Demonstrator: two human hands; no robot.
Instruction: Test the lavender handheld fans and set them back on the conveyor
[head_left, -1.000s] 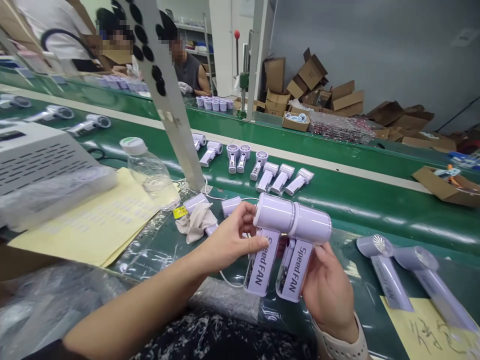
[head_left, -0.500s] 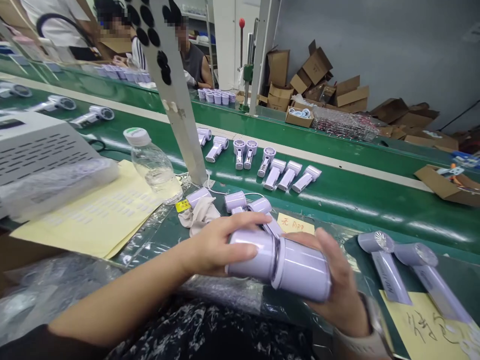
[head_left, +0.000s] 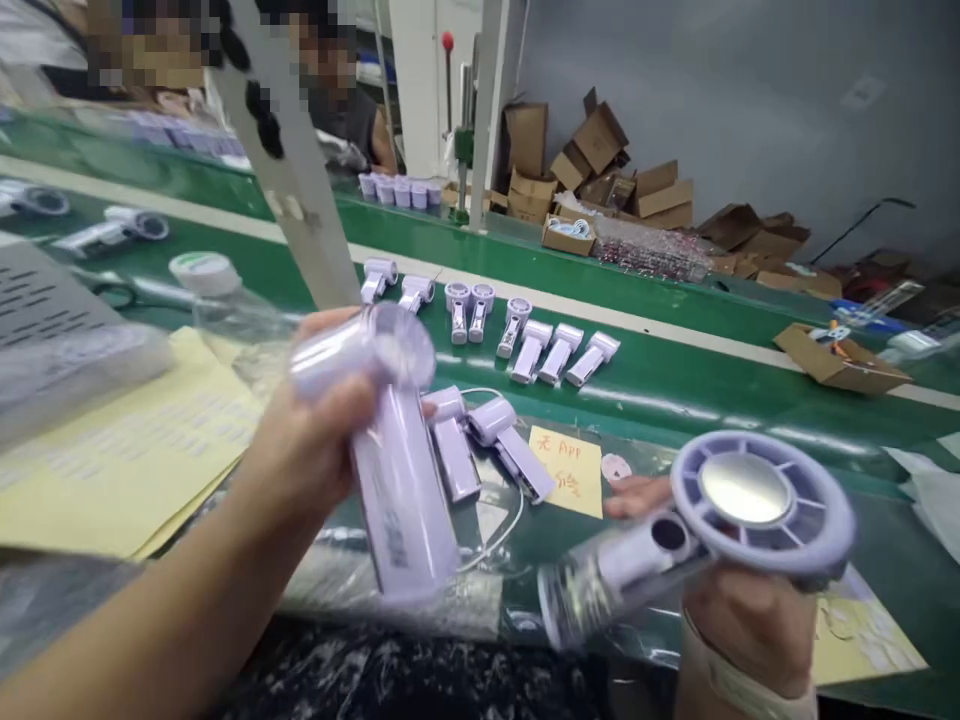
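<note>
My left hand point(head_left: 300, 440) is closed around the head of a lilac handheld fan point(head_left: 409, 490), whose handle hangs down with blurred dark lettering on it. A second handheld fan point(head_left: 742, 490) rests in my right hand point(head_left: 757, 620), which grips it from behind and below. Its round slotted grille with a silver centre disc tilts up toward me. The handle of that fan points left and shows inner parts, smeared by motion. Between the hands, two more fans point(head_left: 517, 455) lie on the bench beside a white cable point(head_left: 517, 520) and a yellow handwritten note point(head_left: 566, 470).
A green conveyor belt point(head_left: 675, 370) crosses behind the bench, with a row of fans point(head_left: 529, 350) on it. A slanted metal post point(head_left: 300, 210) rises at left, near a clear bottle point(head_left: 225, 300) and yellow sheets point(head_left: 150, 460). People sit across the belt; cardboard boxes point(head_left: 600, 140) pile up behind.
My hands have moved apart from where the two fan heads were held end to end. The right-hand fan has turned its grille upward; the left one has moved left, handle now visible.
</note>
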